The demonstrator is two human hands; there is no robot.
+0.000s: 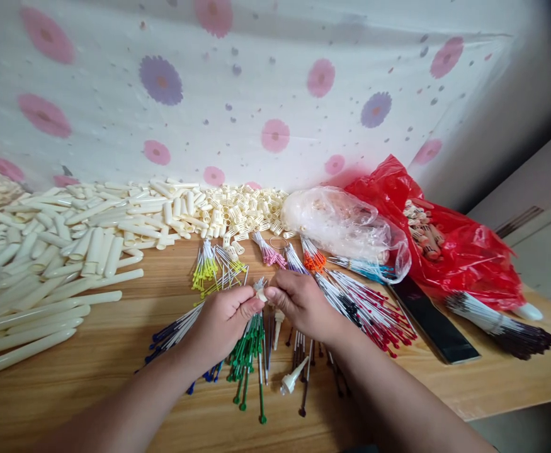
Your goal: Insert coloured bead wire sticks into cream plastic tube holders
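My left hand (223,321) and my right hand (306,305) meet over the middle of the table, thumbs and fingers pinched. Between their fingertips is a small cream plastic piece (262,294), mostly covered by the fingers. Green-ended thin white sticks (251,349), like pen refills, fan out under my left hand. Blue-ended sticks (174,330) lie partly behind the left wrist. Just below the hands lies a cream cone-shaped part (294,376) with a clear end. Dark brown-ended sticks (307,377) spread under my right hand.
Cream tubes (96,251) are heaped at left, slotted cream pieces (242,211) behind. Yellow (204,270), pink (272,255), orange (313,259) and red (379,308) stick bundles lie around. At right are a clear bag (341,217), a red bag (473,258) and a black flat object (438,324).
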